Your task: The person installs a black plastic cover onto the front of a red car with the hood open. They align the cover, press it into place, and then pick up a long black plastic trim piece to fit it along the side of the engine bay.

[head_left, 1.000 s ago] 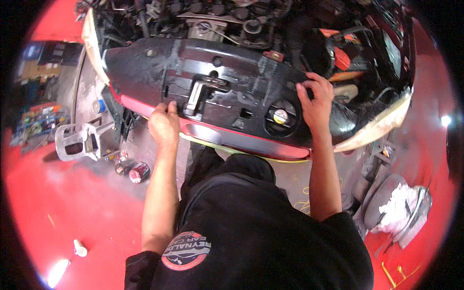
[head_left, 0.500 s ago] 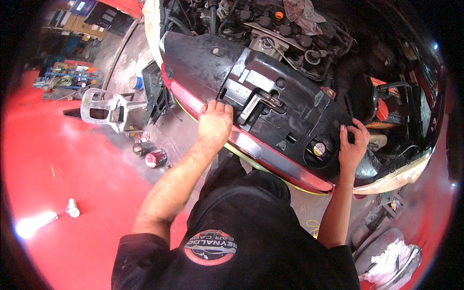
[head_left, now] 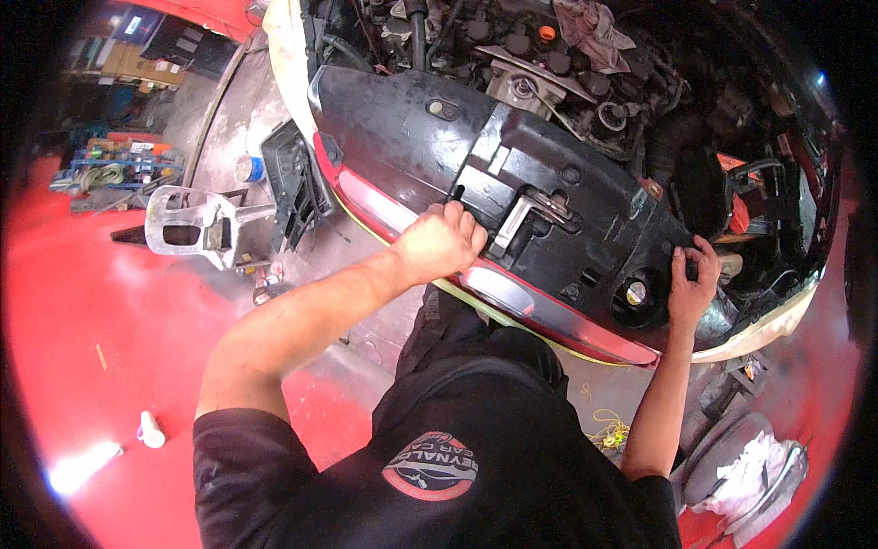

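Note:
A long black plastic radiator cover lies across the front of a car with its hood up. My left hand is closed over its front edge, left of the metal hood latch; the fingertips are partly hidden. At the cover's right end, my right hand has its fingers bent over the corner, gripping it. Between the latch and that hand, a yellow-topped cap shows through a round hole in the cover. A glossy red-edged front strip runs below the cover.
Beyond the cover is the engine with a crumpled rag. A battery sits at the right. On the floor are a pale plastic frame, a black part, a blue can, a white cup and yellow cord.
The view has shifted a little. Both hands and the cover have moved slightly right against the engine. My left elbow is swung further out to the left.

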`<move>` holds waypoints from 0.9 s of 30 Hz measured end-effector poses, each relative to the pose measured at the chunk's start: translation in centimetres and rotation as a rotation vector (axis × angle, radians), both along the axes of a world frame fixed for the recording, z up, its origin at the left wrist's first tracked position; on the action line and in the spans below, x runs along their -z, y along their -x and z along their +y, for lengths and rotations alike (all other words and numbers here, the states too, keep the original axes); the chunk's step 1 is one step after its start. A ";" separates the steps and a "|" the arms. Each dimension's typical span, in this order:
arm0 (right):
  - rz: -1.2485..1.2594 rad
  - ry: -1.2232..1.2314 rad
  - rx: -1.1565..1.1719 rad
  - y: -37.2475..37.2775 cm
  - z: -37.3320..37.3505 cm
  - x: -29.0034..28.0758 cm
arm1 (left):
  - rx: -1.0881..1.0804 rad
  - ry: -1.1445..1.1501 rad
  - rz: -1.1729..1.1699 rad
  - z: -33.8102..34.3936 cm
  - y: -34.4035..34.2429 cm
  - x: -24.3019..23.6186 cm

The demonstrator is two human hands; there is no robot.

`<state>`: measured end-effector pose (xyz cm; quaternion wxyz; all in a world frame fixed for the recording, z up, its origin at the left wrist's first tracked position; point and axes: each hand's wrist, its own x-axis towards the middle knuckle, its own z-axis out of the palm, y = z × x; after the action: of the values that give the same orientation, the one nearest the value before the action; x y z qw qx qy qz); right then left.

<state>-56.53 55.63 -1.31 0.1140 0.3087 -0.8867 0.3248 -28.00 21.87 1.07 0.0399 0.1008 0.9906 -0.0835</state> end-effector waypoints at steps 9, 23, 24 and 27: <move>-0.130 0.010 -0.307 -19.0 -14.0 -1.6 | 0.092 -0.267 0.161 -2.4 -0.5 1.7; -0.553 -0.290 -0.089 -25.8 -21.7 -1.2 | 0.036 -0.667 0.198 -4.3 -3.9 3.6; -0.529 -0.296 -0.089 -25.7 -22.0 -1.2 | -0.024 -0.709 0.193 -4.5 -4.5 3.6; -0.326 -0.340 -0.118 -24.9 -22.8 -1.3 | -0.120 -0.786 0.174 -4.6 -6.1 3.2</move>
<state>-31.59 32.86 -0.01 -0.1033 0.3181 -0.9158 0.2224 -21.86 17.26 -2.18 -0.0808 0.0428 0.9509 0.2957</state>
